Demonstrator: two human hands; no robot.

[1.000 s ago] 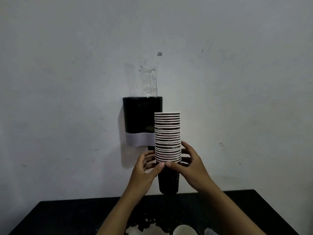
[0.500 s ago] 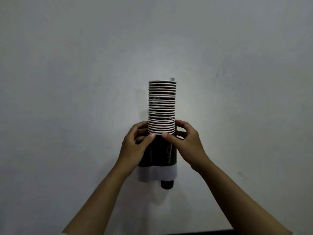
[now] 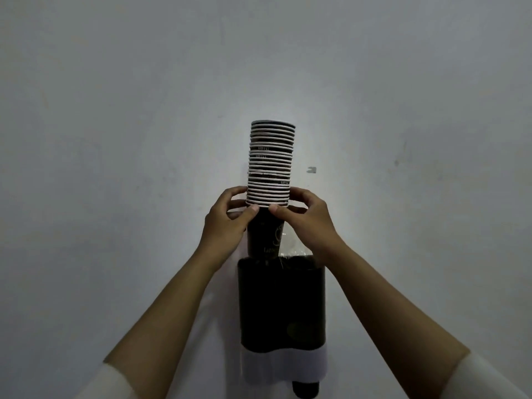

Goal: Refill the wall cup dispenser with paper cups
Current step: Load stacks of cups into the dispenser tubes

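While both hands grip, cup stack seemingly enters dispenser.

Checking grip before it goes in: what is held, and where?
Both the left hand and right hand grip the cup stack at its lowest rims.

A tall stack of paper cups stands upright over the left side of the black wall dispenser, its bottom cup just at the top opening. The left hand and right hand flank the stack, closing off both its sides. A clear plastic piece rises behind the opening on the right. A dark cup pokes out below the dispenser. The bare wall to either side and above the stack is open.
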